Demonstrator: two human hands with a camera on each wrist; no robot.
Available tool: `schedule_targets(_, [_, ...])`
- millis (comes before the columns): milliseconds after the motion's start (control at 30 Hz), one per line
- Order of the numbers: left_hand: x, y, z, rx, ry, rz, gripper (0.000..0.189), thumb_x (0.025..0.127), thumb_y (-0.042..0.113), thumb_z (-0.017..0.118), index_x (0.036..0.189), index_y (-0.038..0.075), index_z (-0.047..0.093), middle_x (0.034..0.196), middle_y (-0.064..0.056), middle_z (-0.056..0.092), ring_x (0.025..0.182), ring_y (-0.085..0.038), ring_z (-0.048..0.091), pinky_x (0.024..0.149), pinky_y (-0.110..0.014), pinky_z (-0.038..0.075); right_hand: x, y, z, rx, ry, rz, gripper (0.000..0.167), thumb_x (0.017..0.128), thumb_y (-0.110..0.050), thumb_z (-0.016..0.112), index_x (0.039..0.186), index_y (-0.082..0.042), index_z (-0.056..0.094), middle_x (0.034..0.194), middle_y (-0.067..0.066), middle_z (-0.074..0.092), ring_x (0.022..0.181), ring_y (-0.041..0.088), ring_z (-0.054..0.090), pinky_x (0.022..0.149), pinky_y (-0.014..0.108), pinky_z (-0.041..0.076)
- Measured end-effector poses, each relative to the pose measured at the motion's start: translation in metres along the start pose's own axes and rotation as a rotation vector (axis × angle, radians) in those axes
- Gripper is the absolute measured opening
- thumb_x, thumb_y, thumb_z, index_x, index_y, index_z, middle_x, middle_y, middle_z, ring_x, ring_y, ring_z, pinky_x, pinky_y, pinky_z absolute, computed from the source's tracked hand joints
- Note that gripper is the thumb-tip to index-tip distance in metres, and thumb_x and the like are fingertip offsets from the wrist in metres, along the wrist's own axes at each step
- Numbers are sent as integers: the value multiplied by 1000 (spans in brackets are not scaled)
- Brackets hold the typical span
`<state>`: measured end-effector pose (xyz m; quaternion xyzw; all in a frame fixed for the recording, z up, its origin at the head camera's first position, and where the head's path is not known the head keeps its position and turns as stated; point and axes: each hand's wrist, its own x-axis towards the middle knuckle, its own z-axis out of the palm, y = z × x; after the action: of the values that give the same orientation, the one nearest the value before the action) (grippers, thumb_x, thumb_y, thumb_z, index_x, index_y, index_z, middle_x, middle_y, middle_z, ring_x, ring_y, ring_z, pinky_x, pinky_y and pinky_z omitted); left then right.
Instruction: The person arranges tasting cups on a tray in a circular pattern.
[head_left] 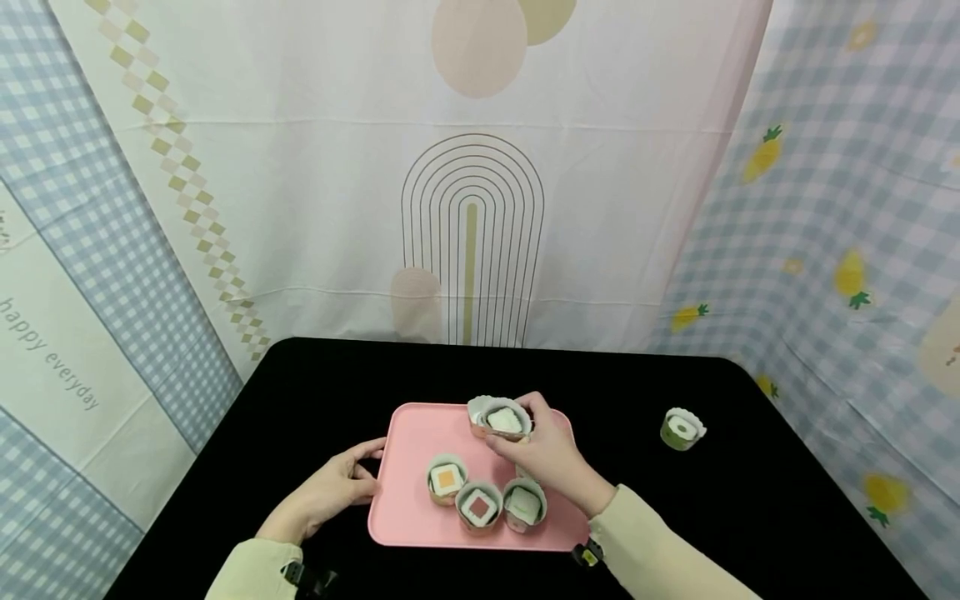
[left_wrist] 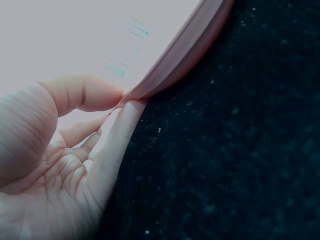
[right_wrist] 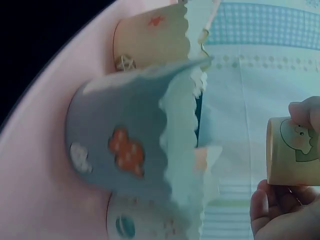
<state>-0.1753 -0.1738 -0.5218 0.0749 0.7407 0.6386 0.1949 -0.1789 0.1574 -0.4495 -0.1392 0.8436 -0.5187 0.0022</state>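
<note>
My left hand [head_left: 333, 487] is at the left edge of a pink tray [head_left: 405, 533]. Its thumb and forefinger pinch the tray's rim in the left wrist view. Over the tray's far side, my right hand [head_left: 551, 454] grips a scalloped paper baking cup [head_left: 504, 419] with a white piece inside. The right wrist view shows that cup [right_wrist: 287, 165] with a cartoon print, lifted clear of the others. Nearer to me on the tray stand a cup with an orange-square top [head_left: 446, 478], one with a red-square top [head_left: 478, 507] and one with a pale green piece [head_left: 524, 505].
On the black table [head_left: 330, 383], right of the tray, stands a green paper cup [head_left: 681, 430] with a white ring-shaped piece. Another pale cup [head_left: 476, 408] shows partly behind the held one. Patterned cloths [head_left: 337, 208] hang behind the table and at both sides.
</note>
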Motion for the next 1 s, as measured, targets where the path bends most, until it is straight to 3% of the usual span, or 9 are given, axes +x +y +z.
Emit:
schedule_targets(267, [0,2,-2,1,-12,7,71,85,0,63,149,4,33,130,-20,44,88,-29,59,81,-40,56,12,-4,25,-55,-83,28,48,84,-38,74,116,-14,47,103,1,55,88,13,60,72,30,53])
schedule_targets(400, [-1,1,-2,-2,-12,0,72,85,-1,63,150,5,33,131,-20,42,89,-28,58,82,-39,56,17,-6,36,-67,-122,-6,50,86,-34,73,123,-11,47,105,1,54,90,12,60,73,27,54])
schedule_targets(700, [0,0,-3,13,-20,-8,71,85,0,63,150,7,33,128,-20,44,89,-29,59,82,-39,56,27,-8,48,-163,-128,-52,43,88,-29,71,120,-8,51,104,1,55,88,10,59,73,25,53])
schedule_targets(833, [0,-1,-3,13,-23,-9,71,85,0,62,150,7,34,127,-19,45,89,-29,59,82,-39,56,28,-7,51,-164,-161,-68,42,90,-27,69,120,-5,51,97,2,55,75,10,58,63,26,52])
schedule_targets(1000, [-1,-1,-3,18,-23,-8,72,85,0,62,150,6,33,127,-19,45,89,-29,59,82,-39,56,29,-6,55,-158,-188,-39,40,92,-29,66,120,-5,50,83,3,50,55,9,46,50,27,42])
